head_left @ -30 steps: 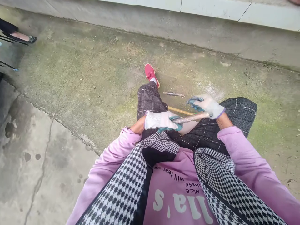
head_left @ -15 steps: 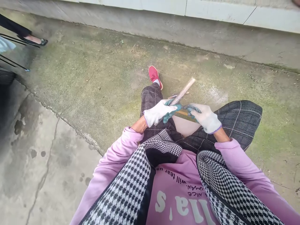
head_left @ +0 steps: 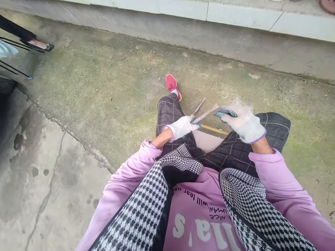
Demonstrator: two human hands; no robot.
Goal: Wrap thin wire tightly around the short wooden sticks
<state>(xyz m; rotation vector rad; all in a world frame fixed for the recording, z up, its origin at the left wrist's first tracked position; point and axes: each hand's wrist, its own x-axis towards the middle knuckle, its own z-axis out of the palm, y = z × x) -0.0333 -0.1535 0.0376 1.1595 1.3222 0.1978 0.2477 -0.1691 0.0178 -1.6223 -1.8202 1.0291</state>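
Observation:
I sit on the ground with my legs stretched out. My left hand (head_left: 181,127), in a white glove with teal fingertips, is closed round the lower end of a thin grey stick (head_left: 206,114) that points up and to the right. A second similar stick (head_left: 199,105) shows just behind it; I cannot tell whether it lies on the ground. My gloved right hand (head_left: 244,123) hovers above my right knee, slightly blurred, fingers loosely spread and holding nothing. A yellow wooden handle (head_left: 215,129) lies between my legs, below both hands.
Mossy, cracked concrete (head_left: 110,90) spreads around me, with a raised kerb (head_left: 235,38) along the far side. My red shoe (head_left: 172,84) rests ahead. Another person's foot in a dark shoe (head_left: 42,45) and thin dark rods (head_left: 15,71) are at far left.
My right hand has come off the yellow handle and risen to the right. The grey stick in my left hand has tilted lower and further right.

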